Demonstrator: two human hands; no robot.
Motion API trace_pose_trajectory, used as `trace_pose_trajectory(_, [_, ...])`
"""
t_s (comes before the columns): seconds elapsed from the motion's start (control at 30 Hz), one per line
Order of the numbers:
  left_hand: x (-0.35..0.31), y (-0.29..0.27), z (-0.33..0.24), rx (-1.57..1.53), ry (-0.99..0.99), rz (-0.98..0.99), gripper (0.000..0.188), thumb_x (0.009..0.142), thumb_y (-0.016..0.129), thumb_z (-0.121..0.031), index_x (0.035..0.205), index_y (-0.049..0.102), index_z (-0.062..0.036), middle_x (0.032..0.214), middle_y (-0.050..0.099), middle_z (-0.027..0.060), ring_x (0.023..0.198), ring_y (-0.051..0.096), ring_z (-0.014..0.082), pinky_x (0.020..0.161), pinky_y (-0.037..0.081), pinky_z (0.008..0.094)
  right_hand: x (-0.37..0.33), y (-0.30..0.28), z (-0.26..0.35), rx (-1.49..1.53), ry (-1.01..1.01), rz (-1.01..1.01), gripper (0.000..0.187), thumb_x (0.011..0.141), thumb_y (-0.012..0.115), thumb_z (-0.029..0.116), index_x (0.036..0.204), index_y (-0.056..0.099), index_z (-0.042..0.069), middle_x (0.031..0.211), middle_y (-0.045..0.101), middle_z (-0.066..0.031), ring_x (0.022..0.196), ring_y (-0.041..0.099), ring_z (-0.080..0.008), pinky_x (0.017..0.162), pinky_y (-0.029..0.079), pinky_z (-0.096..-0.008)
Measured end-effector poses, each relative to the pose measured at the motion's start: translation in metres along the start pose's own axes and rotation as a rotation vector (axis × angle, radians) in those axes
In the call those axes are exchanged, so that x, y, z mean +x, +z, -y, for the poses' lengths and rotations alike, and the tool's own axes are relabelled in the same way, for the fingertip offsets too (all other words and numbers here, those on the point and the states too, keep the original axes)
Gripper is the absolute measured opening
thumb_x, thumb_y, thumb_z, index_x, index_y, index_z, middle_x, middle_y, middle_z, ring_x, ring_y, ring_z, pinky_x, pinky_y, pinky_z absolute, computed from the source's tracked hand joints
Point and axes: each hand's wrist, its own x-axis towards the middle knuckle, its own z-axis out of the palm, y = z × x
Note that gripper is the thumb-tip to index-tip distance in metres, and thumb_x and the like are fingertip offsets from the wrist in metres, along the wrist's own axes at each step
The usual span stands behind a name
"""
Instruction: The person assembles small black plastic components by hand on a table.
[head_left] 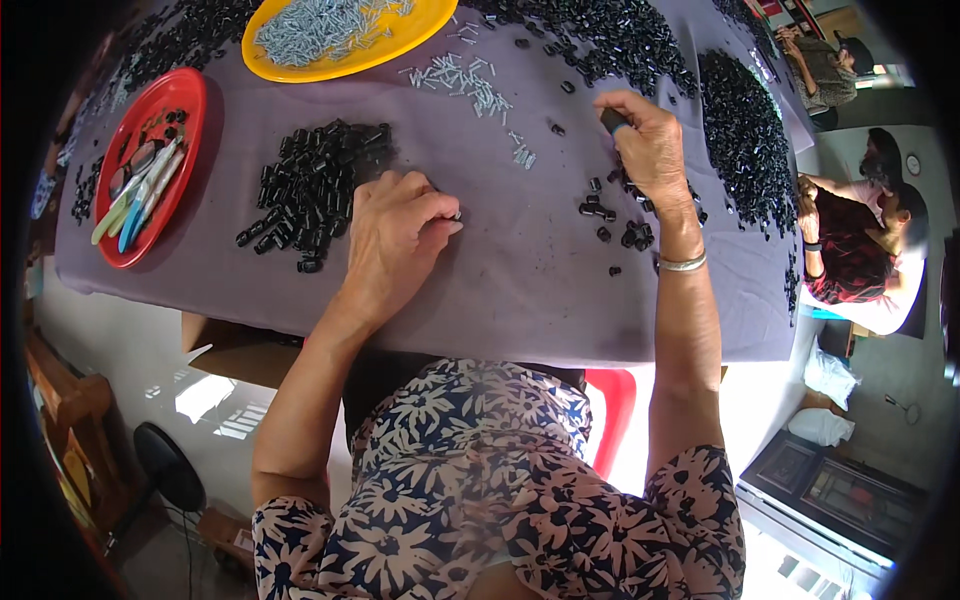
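Observation:
My left hand (395,235) is closed in a pinch just above the cloth, right of a heap of small black plastic parts (315,180). Something small and pale shows at its fingertips, too small to name. Farther right, my right hand (650,145) is curled around a short dark object with a blue band (615,121); its kind is unclear. Several loose black parts (600,210) lie beside and under that wrist. Between the hands and farther back, silver screws (465,85) are scattered on the cloth.
A yellow plate (430,35) of screws stands at the back. At the left, a red tray (195,110) holds knife-like tools and black parts. Large black-part heaps (745,140) line the back and right of the grey-covered table (520,310). Other people (855,240) sit at the right.

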Motion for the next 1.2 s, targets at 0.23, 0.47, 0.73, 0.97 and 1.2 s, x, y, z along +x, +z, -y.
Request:
trace_pose_trajectory(0.23, [-0.003,-0.002,-0.001,0.007,-0.004,-0.004,0.021,0.07,0.077,-0.002,0.086,0.068,-0.0105,0.08,0.057,0.0002,0.082,0.056,0.0219,0.079,0.038,0.0373,0.031,0.002,-0.014,-0.05,0.077,-0.022,0.034,0.079,0.052,-0.006,0.103,0.073,0.006,0.08,0.07,-0.0022,0.068,0.06,-0.0071,0.065,0.05,-0.0243])
trace_pose_trajectory(0.47, [-0.001,0.0,-0.001,0.004,-0.015,0.006,0.02,0.07,0.077,-0.001,0.086,0.068,-0.0105,0.081,0.058,0.0005,0.083,0.056,0.0225,0.08,0.038,0.0378,0.053,0.033,-0.023,-0.43,-0.269,0.13,0.032,0.074,0.058,-0.005,0.102,0.069,0.004,0.095,0.066,-0.0138,0.088,0.065,-0.0347,0.082,0.053,-0.04])
trace_pose_trajectory(0.73, [-0.003,0.0,0.002,-0.005,0.016,0.003,0.019,0.074,0.076,-0.002,0.089,0.068,-0.0103,0.084,0.059,0.0014,0.084,0.056,0.0237,0.083,0.039,0.0384,0.041,0.034,-0.004,-0.373,-0.196,0.152,0.022,0.072,0.063,0.0,0.094,0.066,0.003,0.085,0.065,-0.0119,0.077,0.065,-0.029,0.073,0.053,-0.037])
trace_pose_trajectory(0.97, [-0.005,0.001,0.004,-0.012,0.018,-0.013,0.017,0.075,0.076,-0.005,0.09,0.068,-0.009,0.082,0.057,0.0018,0.083,0.055,0.0225,0.083,0.039,0.0366,0.007,0.035,0.016,0.204,-0.029,0.173,0.02,0.081,0.062,-0.011,0.097,0.065,0.002,0.085,0.065,-0.002,0.078,0.061,-0.0072,0.068,0.049,-0.0214])
trace_pose_trajectory(1.2, [-0.002,0.004,0.004,0.017,0.023,-0.014,0.016,0.076,0.076,-0.006,0.09,0.069,-0.0098,0.083,0.058,0.0011,0.084,0.055,0.0224,0.084,0.039,0.0363,-0.052,0.047,0.068,0.482,-0.12,0.408,0.021,0.087,0.059,-0.013,0.104,0.064,0.0,0.094,0.061,-0.0004,0.081,0.058,-0.0083,0.069,0.048,-0.022])
